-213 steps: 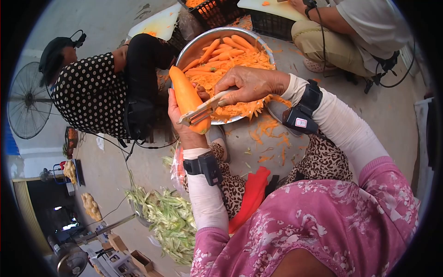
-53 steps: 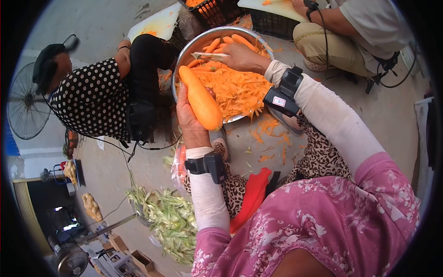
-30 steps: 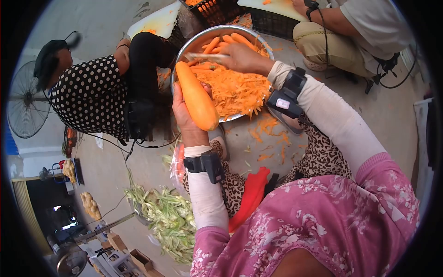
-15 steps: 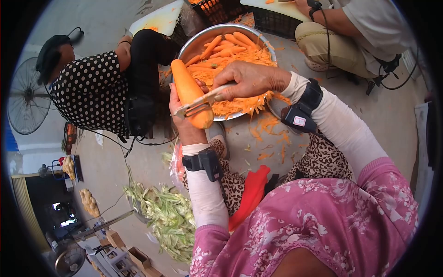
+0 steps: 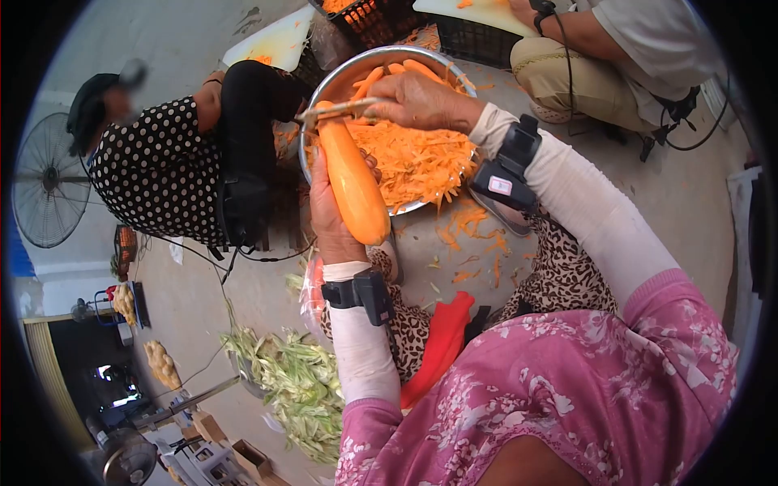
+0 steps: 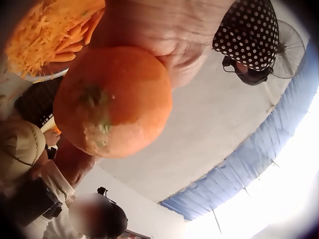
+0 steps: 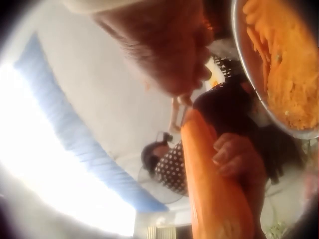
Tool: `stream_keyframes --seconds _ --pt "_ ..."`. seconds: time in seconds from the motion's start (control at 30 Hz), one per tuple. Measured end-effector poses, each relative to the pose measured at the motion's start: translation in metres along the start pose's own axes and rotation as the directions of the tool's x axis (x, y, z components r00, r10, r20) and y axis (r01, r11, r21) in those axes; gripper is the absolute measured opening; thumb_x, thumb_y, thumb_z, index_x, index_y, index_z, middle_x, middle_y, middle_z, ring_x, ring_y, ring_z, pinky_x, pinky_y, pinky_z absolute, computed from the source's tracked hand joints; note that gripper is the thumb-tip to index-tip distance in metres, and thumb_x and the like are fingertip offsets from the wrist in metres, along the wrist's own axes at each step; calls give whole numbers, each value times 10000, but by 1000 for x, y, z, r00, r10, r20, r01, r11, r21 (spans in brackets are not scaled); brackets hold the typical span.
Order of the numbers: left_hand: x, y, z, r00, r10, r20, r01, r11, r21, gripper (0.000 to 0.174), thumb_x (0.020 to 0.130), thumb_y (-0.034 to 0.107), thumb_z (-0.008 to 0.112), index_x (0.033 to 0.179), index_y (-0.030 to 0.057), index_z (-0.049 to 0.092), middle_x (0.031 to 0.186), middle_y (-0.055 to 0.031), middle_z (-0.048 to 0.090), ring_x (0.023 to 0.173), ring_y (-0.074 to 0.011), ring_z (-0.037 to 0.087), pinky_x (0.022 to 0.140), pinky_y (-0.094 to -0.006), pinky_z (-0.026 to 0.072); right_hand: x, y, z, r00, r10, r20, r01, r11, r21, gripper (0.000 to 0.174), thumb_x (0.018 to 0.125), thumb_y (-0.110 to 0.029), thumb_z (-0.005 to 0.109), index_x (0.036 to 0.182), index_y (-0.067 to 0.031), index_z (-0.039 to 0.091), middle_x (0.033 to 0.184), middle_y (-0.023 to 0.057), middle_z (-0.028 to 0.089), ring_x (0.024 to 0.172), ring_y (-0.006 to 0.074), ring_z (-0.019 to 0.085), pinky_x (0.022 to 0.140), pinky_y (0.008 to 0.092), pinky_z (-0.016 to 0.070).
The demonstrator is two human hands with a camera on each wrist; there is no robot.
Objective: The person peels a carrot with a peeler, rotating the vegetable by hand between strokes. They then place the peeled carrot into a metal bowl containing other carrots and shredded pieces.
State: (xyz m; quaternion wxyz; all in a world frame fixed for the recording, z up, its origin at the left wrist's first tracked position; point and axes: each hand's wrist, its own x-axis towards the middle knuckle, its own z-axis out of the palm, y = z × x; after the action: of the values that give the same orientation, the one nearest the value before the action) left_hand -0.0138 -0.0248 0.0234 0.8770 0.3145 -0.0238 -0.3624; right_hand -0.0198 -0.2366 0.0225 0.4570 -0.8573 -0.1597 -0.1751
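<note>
My left hand [image 5: 328, 215] grips a big carrot [image 5: 354, 182], its thick end toward me and its narrow tip pointing away over the basin. In the left wrist view the carrot's blunt stem end [image 6: 112, 102] shows a greenish patch. With its fingers curled round the handle, my right hand [image 5: 421, 101] holds a peeler [image 5: 344, 108], whose head lies across the carrot's far tip. The right wrist view has the left fingers [image 7: 234, 154] wrapped over the carrot's side. Beneath both hands stands a metal basin [image 5: 312, 93] with whole carrots [image 5: 369, 83] and a heap of orange peelings [image 5: 421, 158].
Beside the basin, a person in a dotted top [image 5: 158, 166] sits on the left and another in beige trousers [image 5: 551, 81] on the right. Cutting boards [image 5: 271, 40] lie over black crates [image 5: 478, 42] behind. Peelings litter the floor [image 5: 462, 235]; leafy husks [image 5: 292, 389] lie at lower left.
The peeler has gone back and forth along the carrot; from near its thick end half a second ago, my right hand has moved away from me to the far tip. The left hand keeps its grip.
</note>
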Motion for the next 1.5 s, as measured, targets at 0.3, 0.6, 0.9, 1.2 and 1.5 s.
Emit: stream_keyframes --seconds 0.3,0.6,0.9,1.2,1.5 --pt "0 2 5 988 -20 150 26 999 -39 466 950 398 443 1133 -31 460 952 -154 493 845 -230 483 732 -332 471 4 36 4 970 132 -206 -213 869 -446 247 861 -237 568 897 -7 652 729 152 641 642 279 606 597 400 471" --pt "-6 18 1 992 125 2 -120 955 -271 540 929 471 449 1136 -27 469 972 -171 518 849 -243 516 721 -318 488 -27 -51 -5 941 8 338 -146 912 383 268 899 -279 564 897 -19 628 684 3 571 648 70 520 585 236 423" --pt "-7 15 1 992 2 126 33 962 -272 522 922 446 484 1087 -47 431 893 -167 463 781 -223 499 692 -317 496 -32 -57 3 934 -96 343 -25 943 330 205 856 -193 609 914 3 617 687 56 578 641 129 523 598 288 425" --pt "-7 17 8 970 -13 241 71 970 -233 548 924 458 468 1061 -71 434 896 -159 475 765 -224 503 721 -316 486 -27 -55 5 957 -161 243 68 935 349 193 845 -180 612 937 -12 634 720 75 606 660 146 549 624 296 437" --pt "-8 13 9 994 36 107 0 949 -316 480 938 412 448 1112 -33 485 904 -156 511 800 -247 509 728 -350 480 -8 -17 3 993 -92 76 70 967 245 255 847 -264 619 950 -37 669 813 114 669 702 203 620 660 329 480"
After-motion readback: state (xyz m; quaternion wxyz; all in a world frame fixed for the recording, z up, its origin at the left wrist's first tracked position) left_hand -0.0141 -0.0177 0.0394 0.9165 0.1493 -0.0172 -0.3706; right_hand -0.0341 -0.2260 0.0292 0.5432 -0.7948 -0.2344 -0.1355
